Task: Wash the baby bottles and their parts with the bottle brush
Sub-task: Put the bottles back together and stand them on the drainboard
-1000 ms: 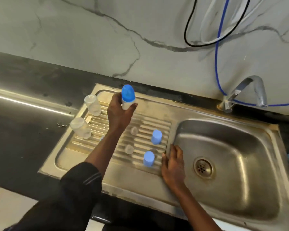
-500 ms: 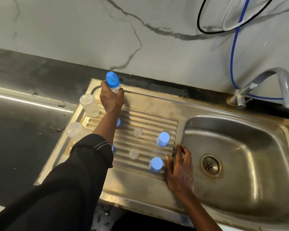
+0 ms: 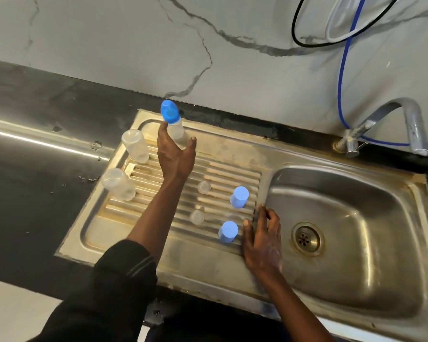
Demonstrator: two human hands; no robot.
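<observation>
Now capped bottle [image 3: 176, 128] stands between spread fingers [image 3: 162, 130] of left hand [image 3: 175, 157].

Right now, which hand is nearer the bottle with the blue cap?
Left. The left hand sits right at the blue-capped bottle, open fingers either side of it. The right hand rests far off on the drainboard edge beside the basin.

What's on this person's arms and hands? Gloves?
No gloves: the left hand and right hand are bare, with no ring or watch showing. A black sleeve with thin pale stripes near its cuff covers the left arm; the right shows no sleeve.
</observation>
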